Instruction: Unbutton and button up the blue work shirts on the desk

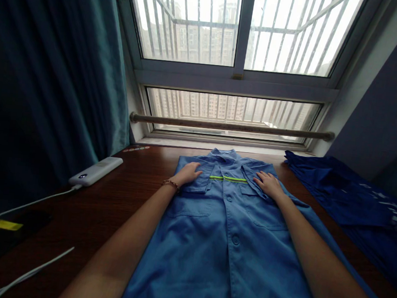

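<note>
A blue button-up work shirt (206, 248) with a yellow-green stripe across the chest lies front side up on the dark wooden table. Its collar points toward the window, and both sleeves are folded in over the chest. My left hand (187, 172), with a beaded bracelet at the wrist, rests on the folded left sleeve, fingers stretched out. On the other side my right hand (268, 183) lies with spread fingers on the right sleeve. Neither hand grasps the cloth. The shirt's lower end runs out of view at the bottom.
Dark blue cloth with white print (355, 197) lies on the table (108, 215) at the right. At the left are a white power bank (96, 171) with a cable and a yellow strip (6, 225). A curtain (87, 63) and a barred window (199, 27) stand beyond.
</note>
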Available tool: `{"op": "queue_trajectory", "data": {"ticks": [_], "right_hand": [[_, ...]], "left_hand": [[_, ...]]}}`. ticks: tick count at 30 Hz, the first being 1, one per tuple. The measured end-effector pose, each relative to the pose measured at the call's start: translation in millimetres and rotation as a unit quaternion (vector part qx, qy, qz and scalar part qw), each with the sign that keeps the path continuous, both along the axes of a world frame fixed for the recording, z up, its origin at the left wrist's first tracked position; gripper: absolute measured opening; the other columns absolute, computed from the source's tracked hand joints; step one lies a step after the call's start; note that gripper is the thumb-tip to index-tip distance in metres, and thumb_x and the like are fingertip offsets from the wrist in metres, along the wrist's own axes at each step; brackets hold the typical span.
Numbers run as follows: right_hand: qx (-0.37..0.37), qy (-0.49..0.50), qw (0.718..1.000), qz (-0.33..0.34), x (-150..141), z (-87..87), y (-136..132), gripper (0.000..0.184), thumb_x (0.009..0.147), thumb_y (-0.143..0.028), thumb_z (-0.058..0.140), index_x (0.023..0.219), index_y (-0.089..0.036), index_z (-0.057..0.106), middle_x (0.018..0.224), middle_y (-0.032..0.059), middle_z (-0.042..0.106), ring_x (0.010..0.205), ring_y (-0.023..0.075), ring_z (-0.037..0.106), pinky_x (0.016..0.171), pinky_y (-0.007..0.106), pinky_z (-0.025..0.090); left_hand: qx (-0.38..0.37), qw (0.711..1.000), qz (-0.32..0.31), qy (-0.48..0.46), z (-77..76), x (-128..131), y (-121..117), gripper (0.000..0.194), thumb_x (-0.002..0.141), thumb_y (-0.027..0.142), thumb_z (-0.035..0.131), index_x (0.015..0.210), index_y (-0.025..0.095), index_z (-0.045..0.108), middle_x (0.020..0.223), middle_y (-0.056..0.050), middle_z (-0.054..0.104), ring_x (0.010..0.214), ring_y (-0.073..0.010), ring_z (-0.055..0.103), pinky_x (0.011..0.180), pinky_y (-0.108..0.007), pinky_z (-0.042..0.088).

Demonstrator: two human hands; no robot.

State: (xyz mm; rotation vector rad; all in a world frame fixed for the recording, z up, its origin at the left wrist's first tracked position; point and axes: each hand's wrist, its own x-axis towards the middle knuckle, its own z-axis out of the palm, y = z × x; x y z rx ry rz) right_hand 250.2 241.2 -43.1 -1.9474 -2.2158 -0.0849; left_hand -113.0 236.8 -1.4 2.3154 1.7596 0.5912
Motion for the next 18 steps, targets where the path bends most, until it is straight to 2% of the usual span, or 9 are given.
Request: {"op": "queue_trajectory", "data": {"ticks": [2, 4, 7, 11, 14, 16, 18], "right_hand": [[0.004, -0.001, 1.0, 0.001, 0, 0.3, 0, 0.054, 0.082, -0.056, 0.027, 0.124, -0.026, 0.042, 0.132, 0.0033, 0.038, 0.118, 0.0272, 0.033, 0.095, 0.042, 0.027], [0.01, 0.0, 1.0, 0.002, 0, 0.1, -1, 0.054, 0.082, -0.056, 0.026, 0.124, -0.026, 0.042, 0.132, 0.003, 0.039, 0.118, 0.0267, 0.033, 0.095, 0.042, 0.027], [0.016, 0.001, 1.0, 0.002, 0, -0.1, -2, 0.053, 0.082, -0.056, 0.026, 0.124, -0.027, 0.042, 0.131, 0.0028, 0.039, 0.117, 0.0258, 0.034, 0.095, 0.041, 0.027], [0.016, 0.007, 1.0, 0.004, -2, 1.1, -4, 0.051, 0.083, -0.054, 0.027, 0.123, -0.027, 0.043, 0.13, 0.0029, 0.04, 0.117, 0.0251, 0.034, 0.095, 0.041, 0.027], [0.028, 0.031, 0.999, -0.009, -5, 3.1, -8, 0.049, 0.082, -0.053, 0.031, 0.12, -0.026, 0.046, 0.13, 0.0052, 0.04, 0.117, 0.027, 0.034, 0.095, 0.043, 0.027], [0.067, 0.067, 0.994, -0.062, -3, 5.7, -9, 0.049, 0.081, -0.051, 0.037, 0.118, -0.022, 0.047, 0.131, 0.0099, 0.037, 0.118, 0.0308, 0.032, 0.094, 0.046, 0.027], [0.098, 0.144, 0.975, -0.136, 5, 10.4, -7, 0.05, 0.078, -0.046, 0.044, 0.118, -0.016, 0.046, 0.13, 0.0162, 0.035, 0.117, 0.0337, 0.032, 0.094, 0.048, 0.026]], "left_hand": [[0.004, 0.999, 0.021, 0.05, -18.8, -1, 1, 0.045, 0.08, 0.038, 0.044, 0.117, 0.013, 0.047, 0.128, -0.014, 0.041, 0.12, -0.0261, 0.034, 0.099, -0.039, 0.024], [0.006, 0.995, 0.037, 0.096, -29.1, -2, 0, 0.048, 0.083, 0.044, 0.035, 0.121, 0.016, 0.043, 0.132, -0.013, 0.036, 0.122, -0.0266, 0.03, 0.099, -0.043, 0.021], [0.01, 0.988, 0.043, 0.146, -32.6, -3, -1, 0.051, 0.084, 0.048, 0.026, 0.125, 0.019, 0.039, 0.134, -0.012, 0.034, 0.122, -0.0254, 0.029, 0.099, -0.043, 0.02], [0.011, 0.988, 0.061, 0.141, -31.4, -1, -2, 0.051, 0.082, 0.051, 0.027, 0.123, 0.023, 0.041, 0.134, -0.01, 0.034, 0.124, -0.0288, 0.025, 0.099, -0.049, 0.016], [0.054, 0.979, 0.179, 0.077, -28.3, -2, -4, 0.057, 0.078, 0.051, 0.038, 0.124, 0.019, 0.038, 0.137, -0.015, 0.025, 0.124, -0.0365, 0.019, 0.095, -0.056, 0.015], [0.078, 0.957, 0.279, -0.017, -23.3, -9, -2, 0.06, 0.075, 0.041, 0.048, 0.125, 0.011, 0.034, 0.134, -0.022, 0.025, 0.122, -0.039, 0.022, 0.093, -0.055, 0.022], [0.049, 0.931, 0.332, -0.142, -16.6, -20, 2, 0.058, 0.07, 0.028, 0.055, 0.12, 0.004, 0.038, 0.126, -0.027, 0.035, 0.118, -0.0389, 0.031, 0.09, -0.049, 0.029]]}}
